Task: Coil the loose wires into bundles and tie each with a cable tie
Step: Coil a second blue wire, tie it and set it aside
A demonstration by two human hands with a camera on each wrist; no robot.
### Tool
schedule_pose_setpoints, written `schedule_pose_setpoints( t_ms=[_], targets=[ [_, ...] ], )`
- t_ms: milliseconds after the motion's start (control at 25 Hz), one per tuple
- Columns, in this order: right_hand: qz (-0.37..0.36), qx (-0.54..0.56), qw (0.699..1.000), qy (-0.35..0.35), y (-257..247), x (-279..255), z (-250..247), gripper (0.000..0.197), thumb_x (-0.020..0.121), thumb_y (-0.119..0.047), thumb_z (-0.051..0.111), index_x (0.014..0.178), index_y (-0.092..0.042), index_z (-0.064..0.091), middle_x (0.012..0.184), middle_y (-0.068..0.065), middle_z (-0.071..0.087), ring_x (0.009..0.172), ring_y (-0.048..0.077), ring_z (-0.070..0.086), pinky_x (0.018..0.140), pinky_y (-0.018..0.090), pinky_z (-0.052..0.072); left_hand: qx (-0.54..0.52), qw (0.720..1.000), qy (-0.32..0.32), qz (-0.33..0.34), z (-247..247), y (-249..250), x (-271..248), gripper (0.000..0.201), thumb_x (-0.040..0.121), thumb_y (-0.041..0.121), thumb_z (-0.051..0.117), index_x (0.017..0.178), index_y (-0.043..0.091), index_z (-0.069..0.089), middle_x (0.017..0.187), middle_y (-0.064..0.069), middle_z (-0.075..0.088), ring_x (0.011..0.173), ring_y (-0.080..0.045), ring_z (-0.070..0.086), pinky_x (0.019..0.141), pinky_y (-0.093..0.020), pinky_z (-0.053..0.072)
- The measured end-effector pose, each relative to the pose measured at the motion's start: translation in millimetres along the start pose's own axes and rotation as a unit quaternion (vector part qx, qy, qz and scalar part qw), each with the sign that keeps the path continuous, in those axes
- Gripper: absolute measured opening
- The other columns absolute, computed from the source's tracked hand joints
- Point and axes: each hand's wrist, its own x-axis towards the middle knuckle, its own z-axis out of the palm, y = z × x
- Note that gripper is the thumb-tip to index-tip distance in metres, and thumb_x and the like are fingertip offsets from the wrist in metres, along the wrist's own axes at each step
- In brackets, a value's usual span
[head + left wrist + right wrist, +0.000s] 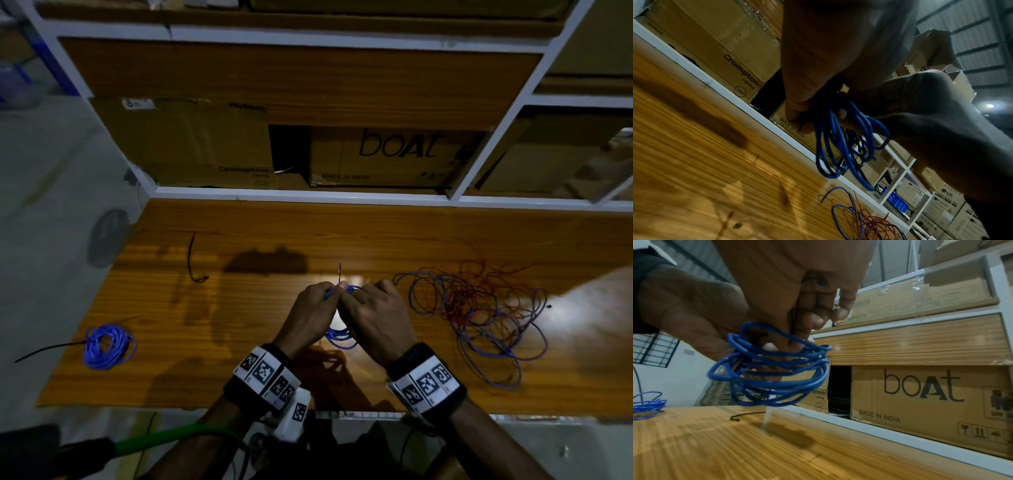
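My left hand (310,313) and right hand (375,317) both curled round the blue coil (772,369) above the table (239,342); my left fingers seemingly pinched a cable tie (339,272). Loose wires (479,315) lay at three o'clock, a tied bundle (108,347) at nine.

We see bare forearms, each wrist wrapped in a black band (419,358) carrying white cards printed with black square markers (426,383); a white block under the left wrist (294,416) may be its camera.
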Motion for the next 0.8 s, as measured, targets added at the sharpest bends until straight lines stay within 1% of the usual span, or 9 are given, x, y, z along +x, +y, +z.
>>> schedule_pose_setpoints(
  t_ms=[80, 120, 200, 280, 400, 480, 600, 720, 800],
  targets=[
    [-0.008, -0.002, 1.000, 0.003, 2.5, -0.1, 0.9, 0.016, 0.087, -0.025, 0.074, 0.099, -0.016, 0.069, 0.073, 0.000, 0.068, 0.065, 0.022, 0.055, 0.065, 0.034, 0.033, -0.017, 1.000, 0.000, -0.003, -2.2, 1.4, -0.5, 0.035, 0.105, 0.040, 0.045, 0.076, 0.026, 0.059, 0.060, 0.011, 0.050, 0.053, 0.001, 0.046, 0.059, -0.025, 0.035],
    [-0.010, 0.003, 1.000, 0.003, 4.4, 0.0, -1.7, 0.017, 0.089, -0.029, 0.073, 0.099, -0.017, 0.068, 0.076, 0.000, 0.069, 0.067, 0.023, 0.055, 0.066, 0.035, 0.035, -0.023, 1.000, 0.003, -0.004, -3.6, 1.5, -0.9, 0.033, 0.105, 0.038, 0.046, 0.077, 0.028, 0.058, 0.058, 0.012, 0.049, 0.051, 0.002, 0.045, 0.057, -0.024, 0.033],
    [-0.002, 0.021, 1.000, 0.005, 10.9, 0.1, -9.9, 0.019, 0.091, -0.038, 0.069, 0.092, -0.019, 0.065, 0.075, 0.000, 0.066, 0.067, 0.023, 0.054, 0.066, 0.036, 0.039, -0.024, 1.000, 0.014, -0.005, -6.8, 0.2, -1.2, 0.032, 0.106, 0.036, 0.046, 0.077, 0.029, 0.058, 0.058, 0.011, 0.047, 0.052, -0.001, 0.041, 0.056, -0.026, 0.032],
    [0.022, 0.079, 0.997, -0.011, 19.7, -1.6, -16.6, 0.021, 0.092, -0.041, 0.067, 0.086, -0.021, 0.063, 0.075, -0.002, 0.062, 0.067, 0.021, 0.055, 0.064, 0.034, 0.041, -0.019, 0.999, 0.029, -0.001, -10.2, -3.4, -0.1, 0.034, 0.105, 0.038, 0.047, 0.074, 0.028, 0.057, 0.059, 0.010, 0.046, 0.054, -0.007, 0.040, 0.058, -0.029, 0.032],
    [0.092, 0.243, 0.964, -0.045, 30.2, -5.1, -15.6, 0.011, 0.094, -0.033, 0.067, 0.093, -0.022, 0.068, 0.098, -0.006, 0.062, 0.073, 0.009, 0.061, 0.064, 0.029, 0.050, -0.013, 0.999, 0.038, 0.003, -13.6, -7.8, 3.0, 0.034, 0.105, 0.038, 0.047, 0.074, 0.025, 0.055, 0.061, 0.008, 0.045, 0.056, -0.010, 0.040, 0.060, -0.032, 0.032],
    [0.144, 0.299, 0.943, 0.004, 33.5, -7.3, -10.8, 0.004, 0.092, -0.022, 0.071, 0.095, -0.019, 0.072, 0.107, -0.005, 0.063, 0.079, 0.006, 0.063, 0.070, 0.024, 0.054, -0.009, 0.999, 0.036, 0.012, -14.5, -8.8, 4.2, 0.034, 0.105, 0.037, 0.047, 0.072, 0.026, 0.053, 0.061, 0.007, 0.045, 0.055, -0.010, 0.040, 0.059, -0.032, 0.031],
    [0.229, 0.368, 0.899, 0.057, 32.8, -6.9, -10.1, 0.005, 0.087, -0.017, 0.077, 0.092, -0.018, 0.078, 0.094, -0.008, 0.070, 0.081, 0.000, 0.065, 0.071, 0.017, 0.054, 0.003, 0.999, 0.036, 0.016, -13.3, -10.0, 4.4, 0.034, 0.105, 0.038, 0.048, 0.073, 0.028, 0.055, 0.061, 0.007, 0.047, 0.055, -0.011, 0.042, 0.059, -0.032, 0.032],
    [0.269, 0.422, 0.865, 0.026, 23.9, -6.7, -9.9, 0.014, 0.083, -0.015, 0.080, 0.094, -0.023, 0.077, 0.082, -0.015, 0.073, 0.074, -0.003, 0.067, 0.064, 0.013, 0.052, 0.013, 0.999, 0.030, 0.013, -9.1, -11.3, 5.4, 0.032, 0.105, 0.041, 0.045, 0.079, 0.027, 0.058, 0.066, 0.000, 0.049, 0.060, -0.016, 0.044, 0.061, -0.034, 0.034],
    [0.280, 0.436, 0.855, 0.014, 18.9, -7.6, -9.1, 0.019, 0.083, -0.019, 0.080, 0.099, -0.026, 0.075, 0.080, -0.014, 0.073, 0.072, -0.003, 0.068, 0.063, 0.016, 0.055, 0.014, 0.999, 0.029, 0.009, -7.0, -12.3, 6.8, 0.032, 0.105, 0.041, 0.044, 0.083, 0.025, 0.060, 0.067, -0.001, 0.049, 0.061, -0.016, 0.044, 0.061, -0.035, 0.034]
  ],
)
